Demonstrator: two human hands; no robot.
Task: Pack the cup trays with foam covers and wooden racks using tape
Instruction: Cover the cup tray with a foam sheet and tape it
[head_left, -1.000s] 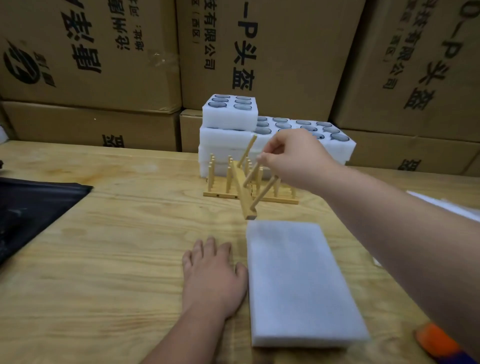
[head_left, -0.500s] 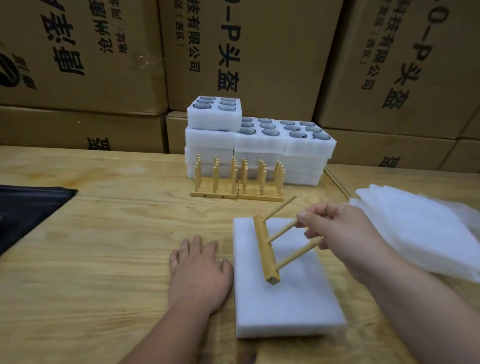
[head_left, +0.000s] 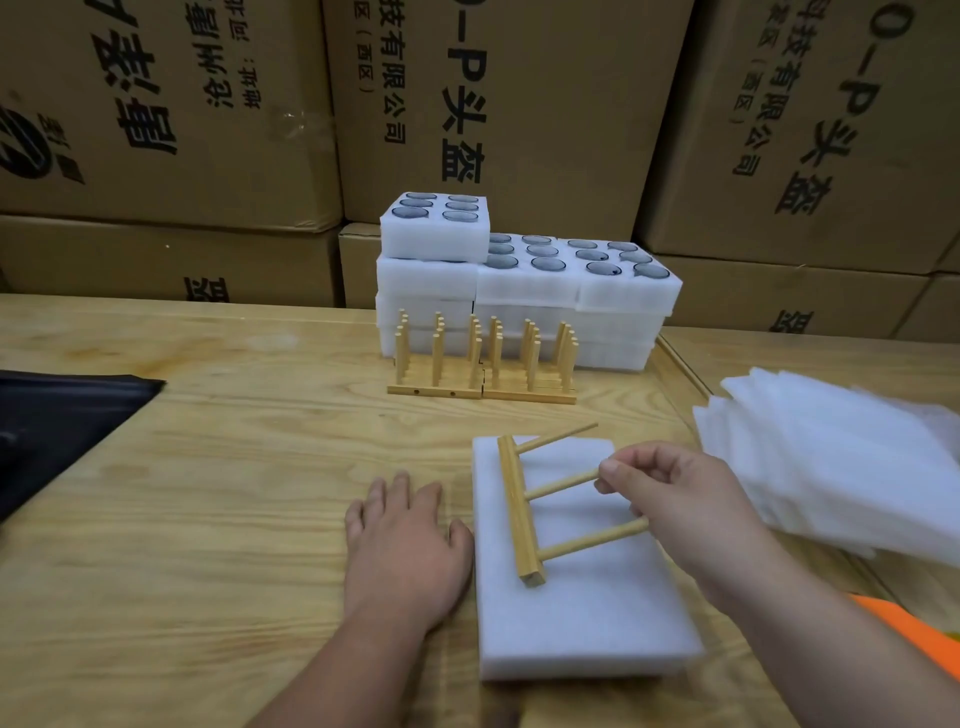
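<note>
Lowered since the earlier frame, the wooden rack now lies on the foam cover near the counter's front edge, its pegs pinched by the right hand; left hand rests flat, fingers straight. Best to centre it squarely before taping

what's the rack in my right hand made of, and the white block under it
Rack: looks like pale, unpainted wood, possibly bamboo, with faint grain and round dowel pegs. White block: seems soft packing foam, matte with a slightly fuzzy surface.
</note>
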